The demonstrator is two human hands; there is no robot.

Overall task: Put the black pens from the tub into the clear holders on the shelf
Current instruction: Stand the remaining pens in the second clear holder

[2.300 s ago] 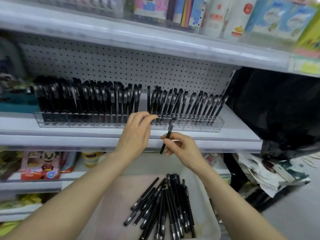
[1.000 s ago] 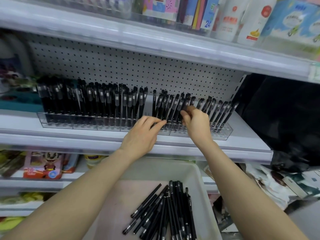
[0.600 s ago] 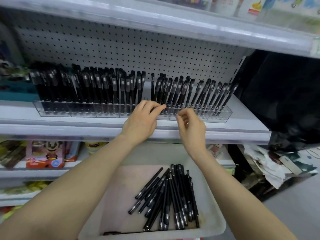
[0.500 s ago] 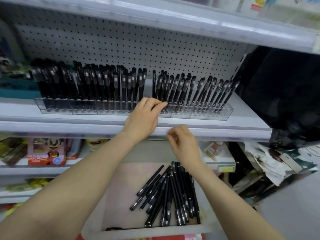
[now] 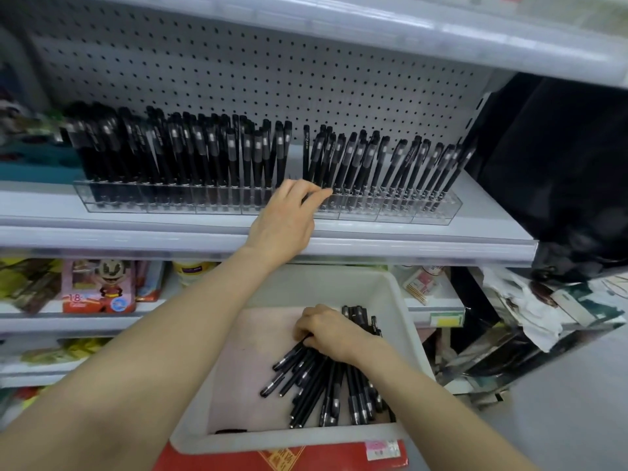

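The shelf is carrying the clear holders along its front, and these are standing nearly full of upright black pens, with a narrow gap showing near the middle of the row. Below it, the white tub is sitting with a loose heap of black pens lying across its pink floor, fanned out and overlapping.

The left hand is resting at the front of the holders beside that gap, fingers extended and touching the pen barrels, its grip released and carrying nothing. The right hand is reaching down into the tub, its grip curling onto the top of the heap, though whether it is pinching one pen cannot be told.

The pens are looking light, stiff and smooth, so they are likely to roll and slide against each other. Pinching a single barrel near its middle, between thumb and forefinger, is probably giving the best control for standing it tip-down in a slot.
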